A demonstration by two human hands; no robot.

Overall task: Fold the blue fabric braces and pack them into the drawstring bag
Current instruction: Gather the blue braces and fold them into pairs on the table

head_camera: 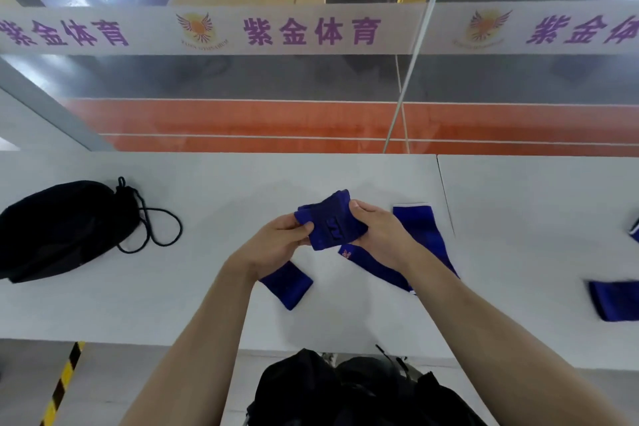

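Both hands — left hand (276,240), right hand (378,232) — pinch one folded blue brace (333,223) above table (207,304) centre. Four more braces lie loose — small folded brace (287,284), long brace (420,235), two at right edge. One drawstring bag (65,225), left edge.

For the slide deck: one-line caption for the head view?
Both hands, left hand and right hand, fold a blue brace above the white table; the black drawstring bag lies at left.
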